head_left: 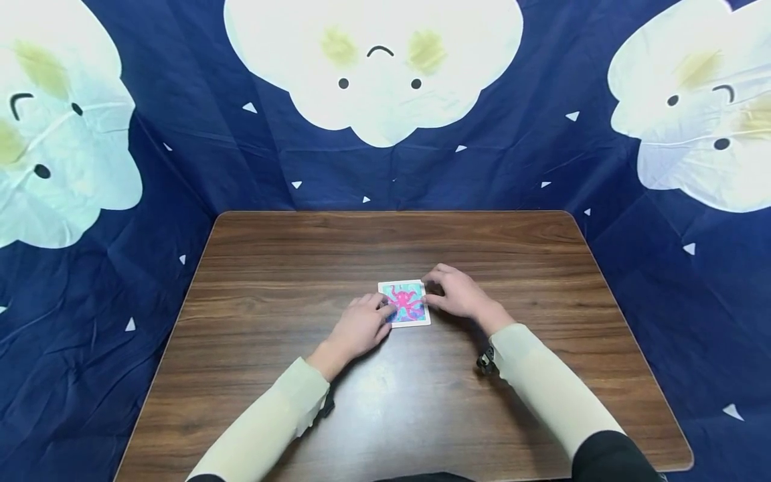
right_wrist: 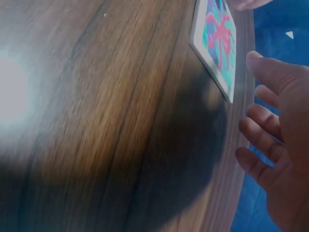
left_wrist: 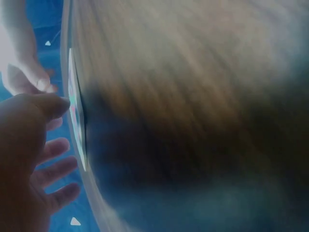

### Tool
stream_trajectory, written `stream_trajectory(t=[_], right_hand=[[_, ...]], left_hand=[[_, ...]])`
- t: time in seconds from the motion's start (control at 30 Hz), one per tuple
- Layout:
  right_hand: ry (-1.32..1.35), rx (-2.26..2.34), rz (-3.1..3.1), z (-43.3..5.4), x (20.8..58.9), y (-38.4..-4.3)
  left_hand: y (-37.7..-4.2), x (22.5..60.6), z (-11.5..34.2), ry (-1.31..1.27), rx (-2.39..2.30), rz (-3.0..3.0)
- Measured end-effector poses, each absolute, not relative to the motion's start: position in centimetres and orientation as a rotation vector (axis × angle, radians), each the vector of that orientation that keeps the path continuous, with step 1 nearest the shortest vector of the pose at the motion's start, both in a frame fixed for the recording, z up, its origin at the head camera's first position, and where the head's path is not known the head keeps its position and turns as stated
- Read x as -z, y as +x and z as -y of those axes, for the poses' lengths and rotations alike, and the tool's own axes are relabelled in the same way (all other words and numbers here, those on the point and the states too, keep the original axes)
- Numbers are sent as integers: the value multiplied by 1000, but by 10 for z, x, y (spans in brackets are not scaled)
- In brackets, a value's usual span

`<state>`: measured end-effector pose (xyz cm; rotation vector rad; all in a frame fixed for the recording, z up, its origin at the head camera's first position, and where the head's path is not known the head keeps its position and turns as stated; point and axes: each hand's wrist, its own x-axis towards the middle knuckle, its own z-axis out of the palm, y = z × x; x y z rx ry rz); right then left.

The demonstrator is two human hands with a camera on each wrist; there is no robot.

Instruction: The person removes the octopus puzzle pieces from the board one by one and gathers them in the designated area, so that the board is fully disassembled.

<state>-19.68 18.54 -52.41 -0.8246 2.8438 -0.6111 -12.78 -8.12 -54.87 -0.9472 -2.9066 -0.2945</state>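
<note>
A small square picture tile [head_left: 405, 308] with a pink octopus on a blue and purple ground and a white border lies flat near the middle of the table. My left hand [head_left: 359, 326] is at its left side, with thumb and fingers over that edge in the head view. In the left wrist view the left thumb [left_wrist: 55, 105] reaches the tile [left_wrist: 77, 113] while the other fingers are spread. At the tile's right edge is my right hand [head_left: 456, 292], fingertips close to the border. From the right wrist, its loosely bent fingers [right_wrist: 263, 123] stand beside the tile [right_wrist: 219, 41].
The brown wood-grain table [head_left: 289, 248] has rounded corners. Dark blue cloth [head_left: 199, 154] with pale clouds and small white triangles hangs behind it and on both sides. A dark wrist device [head_left: 486, 360] sits under the right sleeve cuff.
</note>
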Motion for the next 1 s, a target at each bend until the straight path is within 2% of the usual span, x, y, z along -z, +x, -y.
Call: stream_trajectory(t=[0.5, 1.0], right_hand=[[-860, 544, -2799, -158, 534, -208], [-846, 497, -2756, -143, 528, -213]], left_hand=[[-130, 553, 73, -1010, 248, 2896], [-134, 552, 77, -1027, 273, 2888]])
